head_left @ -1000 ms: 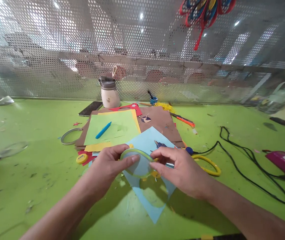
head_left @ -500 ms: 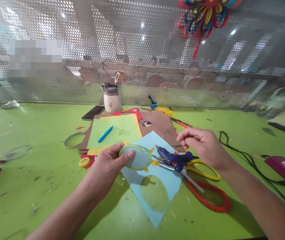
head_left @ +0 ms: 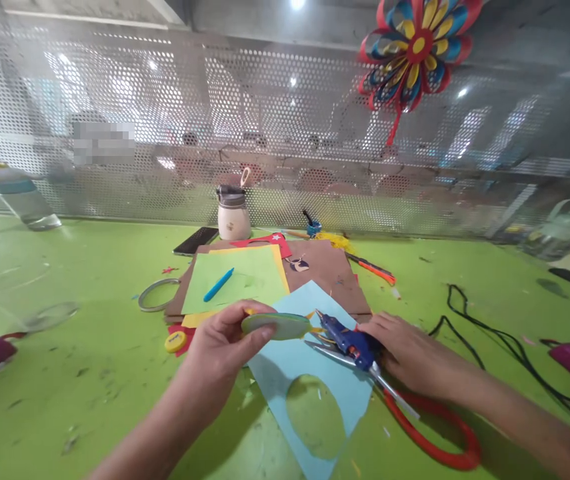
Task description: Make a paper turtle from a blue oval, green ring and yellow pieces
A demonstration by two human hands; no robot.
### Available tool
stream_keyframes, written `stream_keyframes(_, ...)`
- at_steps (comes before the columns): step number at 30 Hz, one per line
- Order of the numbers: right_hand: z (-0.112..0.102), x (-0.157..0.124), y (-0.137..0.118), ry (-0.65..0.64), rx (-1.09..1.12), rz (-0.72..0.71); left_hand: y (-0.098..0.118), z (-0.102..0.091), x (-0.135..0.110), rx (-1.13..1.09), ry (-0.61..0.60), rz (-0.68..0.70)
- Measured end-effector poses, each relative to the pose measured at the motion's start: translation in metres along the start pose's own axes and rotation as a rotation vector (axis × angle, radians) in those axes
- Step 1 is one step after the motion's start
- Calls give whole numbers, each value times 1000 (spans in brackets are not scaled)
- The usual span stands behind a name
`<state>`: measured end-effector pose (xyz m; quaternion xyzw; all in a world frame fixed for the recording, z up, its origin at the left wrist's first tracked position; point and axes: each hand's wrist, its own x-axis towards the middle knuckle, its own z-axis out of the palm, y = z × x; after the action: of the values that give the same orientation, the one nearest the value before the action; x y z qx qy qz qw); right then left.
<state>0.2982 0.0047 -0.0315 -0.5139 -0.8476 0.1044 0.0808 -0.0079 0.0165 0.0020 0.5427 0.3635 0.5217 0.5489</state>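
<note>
My left hand (head_left: 229, 343) pinches a round paper cutout (head_left: 281, 327) between thumb and fingers. It has a pale blue face, a green rim and small yellow pieces sticking out, and is tilted nearly edge-on. My right hand (head_left: 405, 350) is closed round the handle of a blue hot glue gun (head_left: 349, 343), whose nozzle points at the cutout's right end. A clear glue stick juts from its back. Scissors with a red handle (head_left: 457, 440) lie under the gun, partly hidden. Below both hands is a light blue sheet (head_left: 267, 393) with a round hole.
Brown card (head_left: 335, 287) and a green sheet (head_left: 197, 287) with a blue pen (head_left: 219, 285) lie behind. A roll of tape (head_left: 159, 295), a phone (head_left: 195, 241), a white bottle (head_left: 233, 220) and an orange cutter (head_left: 375, 270) surround them. A black cord (head_left: 495, 320) runs at right.
My right hand has come down onto the glue gun and closed round its handle. The paper cutout in my left hand has tipped flatter. The view has tilted up slightly.
</note>
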Motion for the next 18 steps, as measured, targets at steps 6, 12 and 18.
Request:
stream_keyframes(6, 0, 2, -1, 54, 26, 7, -4, -1, 0, 56, 14, 29)
stream_keyframes(12, -15, 2, 0, 122, 179, 37, -4, 0, 4, 70, 58, 22)
stream_keyframes(18, -42, -13, -2, 180, 531, 119, -4, 3, 2, 183, 74, 105)
